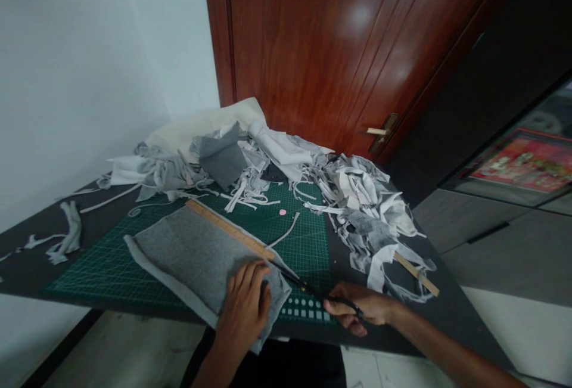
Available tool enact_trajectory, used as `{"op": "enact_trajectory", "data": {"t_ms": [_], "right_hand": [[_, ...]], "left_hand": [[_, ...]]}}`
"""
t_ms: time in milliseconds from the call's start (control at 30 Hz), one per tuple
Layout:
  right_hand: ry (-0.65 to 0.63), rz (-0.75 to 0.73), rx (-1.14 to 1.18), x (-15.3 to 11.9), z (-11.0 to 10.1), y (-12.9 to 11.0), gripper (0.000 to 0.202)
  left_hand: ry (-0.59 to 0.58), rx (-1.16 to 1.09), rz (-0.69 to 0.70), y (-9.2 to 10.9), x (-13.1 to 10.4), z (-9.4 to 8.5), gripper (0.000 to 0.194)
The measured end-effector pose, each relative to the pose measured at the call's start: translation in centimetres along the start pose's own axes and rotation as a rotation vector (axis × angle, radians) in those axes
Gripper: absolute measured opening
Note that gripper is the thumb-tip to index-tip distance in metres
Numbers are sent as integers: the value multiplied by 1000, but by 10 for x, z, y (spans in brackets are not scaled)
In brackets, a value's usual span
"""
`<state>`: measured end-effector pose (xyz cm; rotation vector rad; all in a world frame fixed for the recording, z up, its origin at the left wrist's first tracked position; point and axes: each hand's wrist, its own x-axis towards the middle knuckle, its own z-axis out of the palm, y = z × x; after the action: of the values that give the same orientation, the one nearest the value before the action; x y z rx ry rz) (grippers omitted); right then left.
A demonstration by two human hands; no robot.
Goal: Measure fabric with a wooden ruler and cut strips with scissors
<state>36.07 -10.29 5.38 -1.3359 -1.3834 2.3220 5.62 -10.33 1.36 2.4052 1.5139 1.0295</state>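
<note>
A piece of grey cloth [192, 251] lies on the green cutting mat [308, 233], its near part hanging over the table's front edge. Along its upper right side rests a wooden ruler [230, 229]. My left hand [245, 301] lies on the cloth with its fingers spread, just below the ruler's near end. Black scissors [313, 291] are gripped in my right hand [357, 307], their blades pointing left at the cloth's right edge beside the ruler. A thin cut strip [286, 233] and a small pink piece [283, 212] lie on the mat.
Heaps of grey and white scraps [357, 188] cover the back and right of the dark table [402, 328]. A second wooden strip [416, 275] lies at the right. More scraps [69, 233] lie at the left. A wooden door [308, 42] stands behind.
</note>
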Motion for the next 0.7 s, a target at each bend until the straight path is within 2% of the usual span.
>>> {"op": "enact_trajectory", "data": {"t_ms": [100, 233, 333, 433, 700], "right_hand": [[-5, -16, -2, 0, 1, 1, 74], [-18, -23, 13, -1, 3, 2, 73], [-19, -28, 7, -1, 4, 1, 72], [-19, -32, 9, -1, 4, 1, 71], [-13, -36, -4, -2, 6, 2, 70]], "left_hand": [[-26, 3, 29, 10, -9, 2, 24], [-22, 17, 26, 26, -21, 11, 34], [-9, 2, -21, 35, -21, 17, 19], [-12, -6, -57, 38, -17, 19, 7], [-39, -11, -52, 40, -14, 16, 20]]}}
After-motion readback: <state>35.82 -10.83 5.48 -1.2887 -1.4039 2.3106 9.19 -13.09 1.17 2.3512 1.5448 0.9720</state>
